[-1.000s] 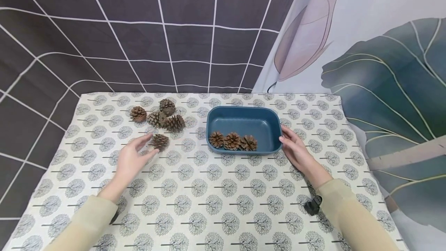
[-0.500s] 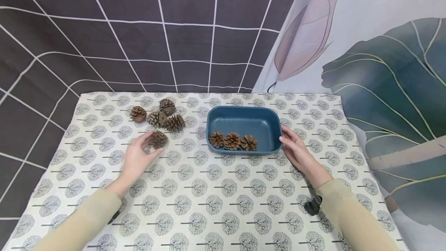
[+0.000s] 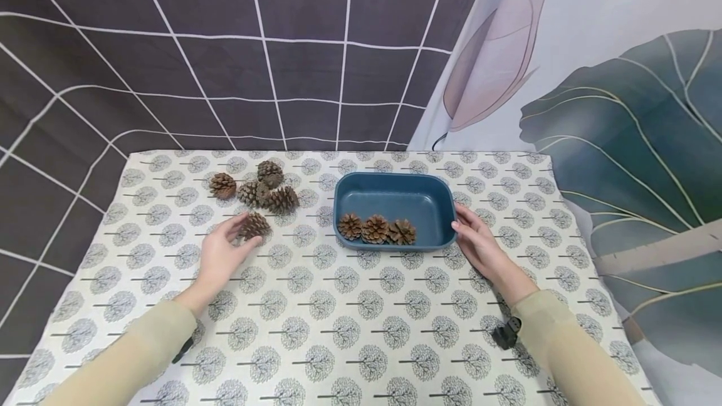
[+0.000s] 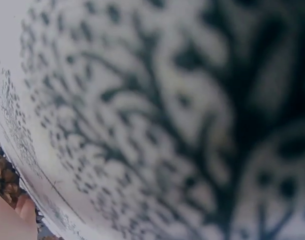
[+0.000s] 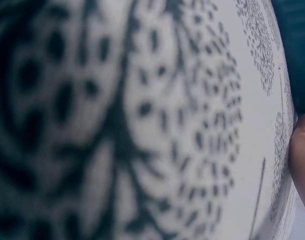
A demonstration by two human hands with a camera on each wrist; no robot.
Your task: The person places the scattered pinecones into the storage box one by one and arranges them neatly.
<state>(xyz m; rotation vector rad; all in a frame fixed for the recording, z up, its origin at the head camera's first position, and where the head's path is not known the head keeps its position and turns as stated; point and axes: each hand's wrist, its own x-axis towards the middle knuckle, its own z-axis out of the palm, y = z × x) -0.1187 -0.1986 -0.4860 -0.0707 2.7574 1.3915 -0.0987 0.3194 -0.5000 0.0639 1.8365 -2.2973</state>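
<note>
My left hand curves its thumb and fingers round a brown pine cone lying on the patterned cloth. Part of that cone is hidden behind the fingers. In the left wrist view, a bit of the hand and some brown scales show at the lower left edge. On the other side, my right hand holds the right end of a blue rectangular bin, thumb at the rim and fingers along the outer wall. Three pine cones sit in a row along the bin's near wall.
Behind the left hand, several more pine cones form a loose cluster, with one a little apart at its left. A tree-print cloth covers the table. Dark gridded fabric hangs along the back.
The left hand has moved slightly up and right, closer round its pine cone, which has shifted a little left and turned. The right hand and bin have stayed put.
</note>
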